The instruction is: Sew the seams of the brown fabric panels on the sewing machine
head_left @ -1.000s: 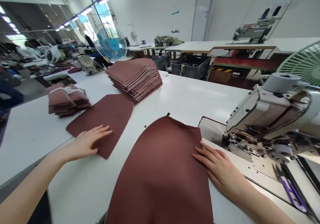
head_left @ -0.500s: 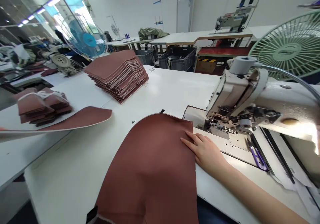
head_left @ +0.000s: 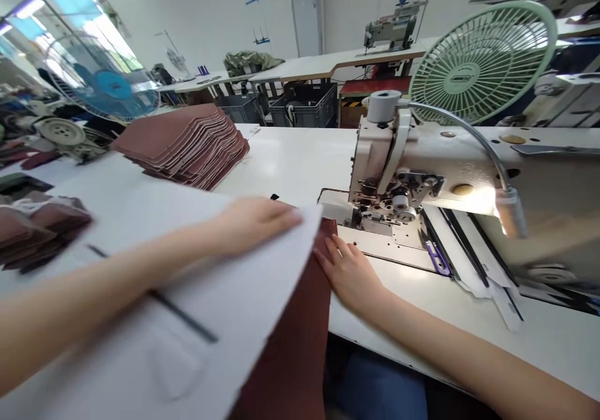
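My left hand point(head_left: 253, 223), blurred by motion, grips the far corner area of a panel with its white backing point(head_left: 197, 320) facing up. A dark strip crosses that white side. The panel hangs slanted over a brown leather-like piece point(head_left: 300, 332) and hides much of it. My right hand point(head_left: 349, 270) lies flat near the brown piece's right edge, fingers stretched out and a little apart. Just beyond my right hand stands the sewing machine head point(head_left: 384, 176), its needle area close to the piece's far corner. A small black tab point(head_left: 274, 197) shows at the far edge.
A stack of brown pieces point(head_left: 187, 142) sits at the table's far left, and a tied bundle point(head_left: 42, 226) lies nearer. Purple thread snips point(head_left: 435, 254) rest right of the machine bed. A green fan point(head_left: 469, 79) and a lamp point(head_left: 510, 210) stand at the right.
My left hand has come into view from the left, bringing the panel rightward over the brown piece, white side up. My right hand stays on the piece. The view has turned right.
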Demonstrator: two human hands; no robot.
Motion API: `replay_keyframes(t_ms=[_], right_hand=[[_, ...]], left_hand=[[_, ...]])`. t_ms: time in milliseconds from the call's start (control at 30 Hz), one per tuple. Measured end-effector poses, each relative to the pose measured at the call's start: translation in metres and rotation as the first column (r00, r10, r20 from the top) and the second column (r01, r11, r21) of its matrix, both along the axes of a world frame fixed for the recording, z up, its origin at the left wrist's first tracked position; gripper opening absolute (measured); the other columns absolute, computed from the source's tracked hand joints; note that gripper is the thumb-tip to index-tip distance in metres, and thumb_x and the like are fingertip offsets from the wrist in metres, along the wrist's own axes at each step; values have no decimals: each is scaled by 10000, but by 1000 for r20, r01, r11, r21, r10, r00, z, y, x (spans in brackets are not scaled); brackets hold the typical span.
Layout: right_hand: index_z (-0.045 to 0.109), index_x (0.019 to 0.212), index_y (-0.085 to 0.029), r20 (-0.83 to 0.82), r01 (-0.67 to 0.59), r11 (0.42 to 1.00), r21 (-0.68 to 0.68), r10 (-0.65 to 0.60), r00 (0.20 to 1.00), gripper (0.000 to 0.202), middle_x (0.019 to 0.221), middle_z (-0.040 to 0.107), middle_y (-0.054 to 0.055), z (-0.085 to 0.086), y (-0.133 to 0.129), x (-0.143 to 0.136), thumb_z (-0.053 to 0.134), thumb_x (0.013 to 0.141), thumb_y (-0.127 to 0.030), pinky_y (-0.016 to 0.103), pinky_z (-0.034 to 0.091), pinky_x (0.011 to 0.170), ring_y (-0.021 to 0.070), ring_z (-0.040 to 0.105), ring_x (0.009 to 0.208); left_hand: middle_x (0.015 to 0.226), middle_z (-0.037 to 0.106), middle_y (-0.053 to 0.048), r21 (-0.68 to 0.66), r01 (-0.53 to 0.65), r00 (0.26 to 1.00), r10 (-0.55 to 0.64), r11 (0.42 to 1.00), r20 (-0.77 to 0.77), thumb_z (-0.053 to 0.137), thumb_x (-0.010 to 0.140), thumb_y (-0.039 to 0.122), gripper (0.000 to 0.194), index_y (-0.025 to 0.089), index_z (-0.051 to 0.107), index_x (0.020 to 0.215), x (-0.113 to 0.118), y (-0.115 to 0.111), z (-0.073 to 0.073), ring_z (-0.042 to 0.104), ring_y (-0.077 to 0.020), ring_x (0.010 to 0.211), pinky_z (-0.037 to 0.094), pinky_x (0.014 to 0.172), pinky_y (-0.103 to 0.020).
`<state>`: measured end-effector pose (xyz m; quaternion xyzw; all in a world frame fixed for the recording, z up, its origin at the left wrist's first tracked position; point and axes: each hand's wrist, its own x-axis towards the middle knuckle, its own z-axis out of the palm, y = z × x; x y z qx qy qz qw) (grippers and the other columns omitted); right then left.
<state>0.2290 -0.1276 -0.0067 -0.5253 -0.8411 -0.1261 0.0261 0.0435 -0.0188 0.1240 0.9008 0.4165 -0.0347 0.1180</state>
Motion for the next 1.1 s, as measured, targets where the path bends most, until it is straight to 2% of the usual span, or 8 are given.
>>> replay_keyframes(t_ms=[100, 200, 300, 433, 600, 733, 867, 1100], right_hand=[[640, 1195, -23, -26, 10, 1000, 18, -10, 1000, 374, 1234, 596, 275, -4, -7, -2, 531, 854, -132, 428, 480, 835, 390, 498, 1221], [678, 1116, 4, -57, 20, 1000, -10, -20, 998, 337, 1186, 616, 291, -9, -9, -1, 563, 827, -126, 440, 478, 849, 407, 517, 1198], [698, 1071, 5, -86, 9, 999, -34, -11, 996, 318, 1173, 618, 302, -12, -7, 1, 582, 815, -144, 464, 467, 855, 426, 507, 1202], [655, 1146, 20, -108, 17, 1000, -23, -20, 994, 374, 1236, 574, 317, -12, -6, 1, 556, 831, -155, 470, 461, 848, 436, 492, 1220], [581, 1242, 29, -156, 21, 999, -49, -28, 987, 434, 1337, 485, 321, -15, -7, 0, 521, 853, -155, 473, 438, 905, 421, 479, 1246], [596, 1208, 51, -210, 33, 999, -24, -38, 977, 426, 1319, 501, 325, -14, -11, 0, 518, 854, -175, 504, 400, 956, 436, 442, 1268], [673, 1113, -42, -302, -134, 989, -68, 108, 947, 354, 1186, 635, 232, -6, -19, 4, 531, 849, -232, 510, 317, 1057, 360, 505, 1199], [727, 914, -177, -359, -280, 937, -210, 193, 913, 204, 927, 715, 79, -4, -25, -4, 547, 825, -215, 507, 308, 1068, 280, 552, 1004]], left_hand=[[792, 651, -31, -23, 97, 990, -94, 995, 104, 466, 938, 322, 278, 172, 616, 759, 49, 4, -51, 624, -205, 735, 478, 681, -308], [949, 649, -53, 50, 42, 969, -53, 998, 242, 439, 930, 227, 176, 183, 601, 878, 73, 7, -100, 625, -215, 854, 482, 722, -310], [998, 634, -45, 62, -28, 943, 5, 998, 334, 473, 911, 202, 160, 196, 554, 1049, 73, 9, -123, 618, -200, 921, 499, 767, -306], [993, 637, -20, 18, 21, 877, -27, 1000, 479, 488, 874, 124, 240, 216, 583, 1074, 61, 13, -120, 621, -174, 905, 500, 788, -286], [984, 628, -21, 71, 112, 908, -131, 991, 399, 448, 893, 105, 346, 255, 632, 1145, 57, 14, -113, 610, -177, 898, 484, 750, -280], [977, 606, -37, 145, 28, 916, -83, 989, 393, 444, 881, 86, 330, 220, 646, 1105, 67, 11, -117, 602, -171, 856, 477, 697, -272], [950, 590, -36, 141, 15, 926, -66, 990, 371, 438, 884, 102, 303, 222, 677, 1027, 74, 10, -119, 591, -157, 798, 467, 651, -260], [1162, 588, -103, 299, 342, 921, -381, 891, 84, 430, 903, 130, 364, 183, 595, 1222, 71, 6, -114, 521, -255, 1097, 473, 909, -397]])
